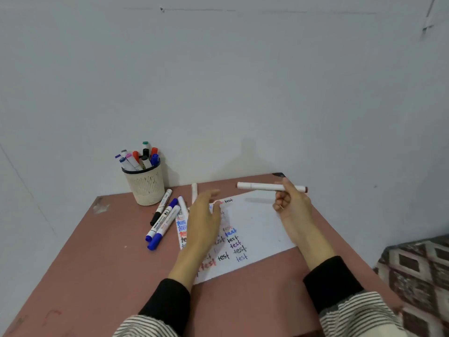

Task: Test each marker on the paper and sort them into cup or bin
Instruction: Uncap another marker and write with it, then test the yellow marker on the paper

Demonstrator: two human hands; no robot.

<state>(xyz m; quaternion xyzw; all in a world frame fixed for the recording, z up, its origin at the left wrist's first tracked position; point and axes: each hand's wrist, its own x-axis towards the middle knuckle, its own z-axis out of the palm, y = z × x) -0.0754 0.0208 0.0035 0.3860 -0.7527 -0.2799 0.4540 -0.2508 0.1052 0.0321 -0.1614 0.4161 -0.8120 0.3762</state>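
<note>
On the reddish table (116, 268), pushed against a pale wall: a white paper (257, 229) laid slantwise within easy reach of both hands, probably so each pen can be tried without shifting anything. Already crowded with the word "test" in red, blue, black and purple down the left half; bare on the right, leaving room for more trials.

At the back left corner, out of the writing area: a cream slotted cup (145, 184), packed with capped markers standing upright, presumably those judged good. No bin to be seen anywhere.

Between cup and paper, lying loose: a cluster of untested markers (162, 220), blue and black capped, fanned out just beside the sheet, one white barrel partly hidden beyond the left hand.

Over the paper's left side: left hand (205, 221), fingers relaxed and spread, grasping nothing, hovering or pressing lightly, hard to tell which, likely to steady the sheet.

Above the paper's far right corner: right hand (292, 204), curled around a white marker (271, 186) held level, brownish end pointing right. Capped or not, unclear.
</note>
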